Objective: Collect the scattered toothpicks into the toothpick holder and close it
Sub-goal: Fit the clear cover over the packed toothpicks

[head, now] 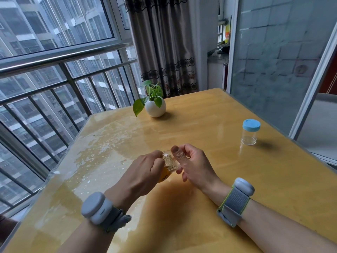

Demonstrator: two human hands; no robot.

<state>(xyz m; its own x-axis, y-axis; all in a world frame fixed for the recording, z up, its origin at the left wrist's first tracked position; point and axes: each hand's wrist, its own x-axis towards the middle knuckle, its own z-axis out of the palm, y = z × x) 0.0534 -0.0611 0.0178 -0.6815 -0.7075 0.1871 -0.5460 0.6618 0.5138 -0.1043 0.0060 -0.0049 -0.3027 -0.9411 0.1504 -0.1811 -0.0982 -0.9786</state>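
Two hands clamped on the holder

Your left hand (145, 172) curls round the orange cap (165, 177) end. Your right hand (195, 167) pinches the clear toothpick holder (171, 160), which is tilted just above the desk (228, 170) with toothpicks (168, 161) bundled inside. Risk: cannot tell if the cap is seated, so a skewed twist or slack pinch could spill sticks. Blue-lidded jar (250, 132) stands well apart, right.

Before me, the yellow wooden table (206, 128) bears a white plant pot (155, 109) far off and a blue-lidded clear jar (250, 133) right.
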